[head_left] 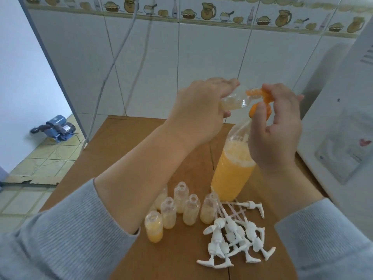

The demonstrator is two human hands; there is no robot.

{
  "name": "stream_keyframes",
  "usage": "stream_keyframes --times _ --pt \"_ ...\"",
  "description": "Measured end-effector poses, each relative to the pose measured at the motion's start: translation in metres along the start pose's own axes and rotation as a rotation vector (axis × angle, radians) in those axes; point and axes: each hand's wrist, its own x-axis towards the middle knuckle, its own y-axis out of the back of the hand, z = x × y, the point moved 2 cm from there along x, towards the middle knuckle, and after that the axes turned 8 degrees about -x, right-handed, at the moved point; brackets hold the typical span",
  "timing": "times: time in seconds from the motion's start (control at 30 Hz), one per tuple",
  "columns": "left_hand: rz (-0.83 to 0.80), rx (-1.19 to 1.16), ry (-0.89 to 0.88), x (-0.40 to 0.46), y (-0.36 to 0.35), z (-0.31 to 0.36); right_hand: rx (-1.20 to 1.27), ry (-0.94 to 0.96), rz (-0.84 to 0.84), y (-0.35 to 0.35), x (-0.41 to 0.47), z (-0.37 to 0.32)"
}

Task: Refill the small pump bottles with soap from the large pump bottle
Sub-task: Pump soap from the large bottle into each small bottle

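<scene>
Left hand (pixel 198 110) around tilted small bottle (pixel 94 102)

Orange soap (pixel 232 178) glows in the large clear bottle, orange pump (pixel 262 102) on top. White pump heads (pixel 234 237) scatter across brown wood (pixel 125 142); sleeves (pixel 66 239) grey, ribbed.

Your near-left table (pixel 80 178) area is bare for approach. Ctr is blocked by open small bottles (pixel 181 207) and loose pump heads (pixel 234 237); white appliance (pixel 343 118) walls off the rt side.
</scene>
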Motion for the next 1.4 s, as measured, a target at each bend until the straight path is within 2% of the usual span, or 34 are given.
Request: stream_keyframes --times 0.2,0.53,0.7,0.83,0.97,1.1,1.4 --pt "-0.025 0.023 0.012 0.000 0.007 0.000 -0.022 -0.005 -0.114 0.005 0.005 -0.005" --pt "0.010 0.010 -0.003 -0.002 0.001 0.005 -0.111 0.043 -0.010 0.004 0.002 0.002" --pt "-0.031 -0.008 0.032 -0.006 -0.003 0.001 -0.094 0.033 -0.080 0.004 -0.005 0.000" --pt "0.003 0.011 0.008 -0.002 0.009 0.005 -0.105 0.049 -0.115 0.013 0.006 -0.005" --pt "0.027 0.011 -0.031 -0.004 0.008 0.010 -0.058 0.012 -0.068 0.015 0.008 -0.008" --pt "0.043 0.002 -0.030 -0.007 0.000 0.005 -0.111 0.046 -0.013 0.007 -0.003 -0.003" --pt "-0.005 0.013 -0.027 -0.005 0.007 0.002 -0.110 0.023 -0.133 0.016 0.008 -0.007"
